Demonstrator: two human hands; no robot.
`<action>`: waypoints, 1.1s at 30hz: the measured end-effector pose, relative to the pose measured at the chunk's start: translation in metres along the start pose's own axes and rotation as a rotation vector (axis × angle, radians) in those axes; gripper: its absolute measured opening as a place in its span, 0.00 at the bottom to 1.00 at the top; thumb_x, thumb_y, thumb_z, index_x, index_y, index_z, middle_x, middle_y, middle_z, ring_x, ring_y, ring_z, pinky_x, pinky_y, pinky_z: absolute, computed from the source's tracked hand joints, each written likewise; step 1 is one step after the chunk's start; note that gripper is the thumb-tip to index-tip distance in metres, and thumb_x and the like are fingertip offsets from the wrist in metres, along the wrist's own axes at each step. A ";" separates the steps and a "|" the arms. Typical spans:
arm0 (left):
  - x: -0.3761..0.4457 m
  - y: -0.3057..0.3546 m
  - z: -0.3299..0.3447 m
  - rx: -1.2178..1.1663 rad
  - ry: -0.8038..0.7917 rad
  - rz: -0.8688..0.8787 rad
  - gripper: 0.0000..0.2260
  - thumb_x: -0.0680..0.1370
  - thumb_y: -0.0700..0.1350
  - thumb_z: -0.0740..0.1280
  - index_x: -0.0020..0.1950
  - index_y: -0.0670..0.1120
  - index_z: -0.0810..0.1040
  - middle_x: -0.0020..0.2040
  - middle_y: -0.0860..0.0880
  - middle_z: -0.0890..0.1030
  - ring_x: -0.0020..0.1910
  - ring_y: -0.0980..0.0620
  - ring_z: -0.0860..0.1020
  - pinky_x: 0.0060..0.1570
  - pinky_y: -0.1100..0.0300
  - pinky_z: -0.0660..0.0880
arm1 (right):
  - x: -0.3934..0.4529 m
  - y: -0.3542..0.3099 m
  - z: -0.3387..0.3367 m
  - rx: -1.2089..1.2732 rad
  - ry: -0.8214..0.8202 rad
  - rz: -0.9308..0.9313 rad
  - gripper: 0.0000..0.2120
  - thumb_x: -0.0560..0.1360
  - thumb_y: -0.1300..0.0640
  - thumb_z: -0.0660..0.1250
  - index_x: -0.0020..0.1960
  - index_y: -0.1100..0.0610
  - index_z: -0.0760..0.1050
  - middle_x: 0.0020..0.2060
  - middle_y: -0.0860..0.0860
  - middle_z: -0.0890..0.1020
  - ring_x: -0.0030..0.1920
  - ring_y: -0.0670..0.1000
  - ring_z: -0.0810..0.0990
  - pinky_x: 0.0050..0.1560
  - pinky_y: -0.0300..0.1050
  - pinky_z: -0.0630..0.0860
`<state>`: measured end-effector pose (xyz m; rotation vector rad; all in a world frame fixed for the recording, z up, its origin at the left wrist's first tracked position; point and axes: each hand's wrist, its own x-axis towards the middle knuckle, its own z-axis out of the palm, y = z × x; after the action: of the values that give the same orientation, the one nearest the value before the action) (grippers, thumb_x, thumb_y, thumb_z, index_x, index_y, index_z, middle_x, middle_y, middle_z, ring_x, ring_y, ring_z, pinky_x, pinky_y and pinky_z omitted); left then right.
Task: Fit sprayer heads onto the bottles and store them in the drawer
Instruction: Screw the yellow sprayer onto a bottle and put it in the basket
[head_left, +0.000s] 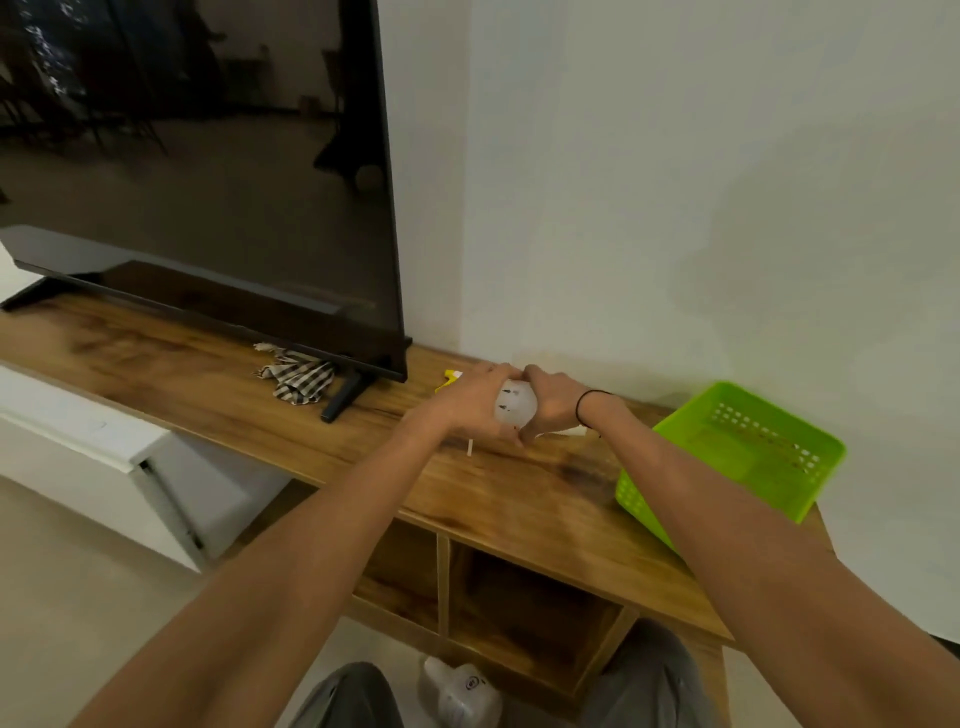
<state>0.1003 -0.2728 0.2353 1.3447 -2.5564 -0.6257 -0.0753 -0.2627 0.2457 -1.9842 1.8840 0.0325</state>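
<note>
Gripping a white translucent bottle (515, 402) from both sides, the left hand (467, 402) and the right hand (553, 400) meet over the back of the wooden tabletop (363, 457), close to the wall. The left hand is wrapped round the bottle's left flank, the right hand clasps its right flank, and the fingertips of both come together at its top. A yellow and white sprayer head (450, 378) pokes out just behind the left hand; whether it is already seated on this bottle or merely lying beside it cannot be told, since the hands cover the neck. A thin white tube (470, 448) shows below the left hand, resting on the wood.

Judging by this, the work looks to be at the fitting stage, with storing still ahead. No drawer can be seen pulled out.

As for containers: the green plastic basket (737, 457) at the right end of the tabletop appears to hold nothing. The open cubbies (524, 613) under the tabletop look bare as well. Down on the floor, between the person's knees, another white bottle (460, 688) lies; its top cannot be made out clearly.

A checked cloth (297, 376) sits by the foot of the television (197, 166), well apart from the hands.
</note>
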 end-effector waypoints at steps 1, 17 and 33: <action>0.001 -0.001 0.001 0.018 -0.005 0.005 0.49 0.68 0.56 0.84 0.83 0.52 0.62 0.76 0.47 0.69 0.73 0.45 0.72 0.71 0.45 0.75 | 0.001 0.002 -0.004 -0.011 0.001 -0.006 0.44 0.65 0.48 0.83 0.73 0.53 0.64 0.64 0.55 0.79 0.60 0.59 0.80 0.60 0.56 0.80; -0.017 -0.043 0.001 -0.236 0.402 -0.219 0.48 0.61 0.79 0.73 0.74 0.57 0.66 0.60 0.57 0.72 0.57 0.53 0.76 0.46 0.57 0.76 | -0.003 -0.017 -0.057 0.779 0.103 -0.062 0.34 0.78 0.27 0.61 0.64 0.57 0.76 0.47 0.60 0.88 0.39 0.53 0.88 0.39 0.47 0.84; -0.038 -0.084 0.023 -0.511 0.494 -0.261 0.51 0.58 0.81 0.71 0.74 0.54 0.70 0.63 0.55 0.77 0.61 0.52 0.78 0.50 0.61 0.79 | 0.077 -0.056 0.046 0.444 0.303 0.344 0.21 0.75 0.40 0.71 0.56 0.58 0.81 0.52 0.56 0.86 0.51 0.59 0.87 0.49 0.50 0.83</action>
<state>0.1768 -0.2776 0.1784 1.4253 -1.7048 -0.7991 -0.0031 -0.3213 0.1963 -1.4158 2.1658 -0.5679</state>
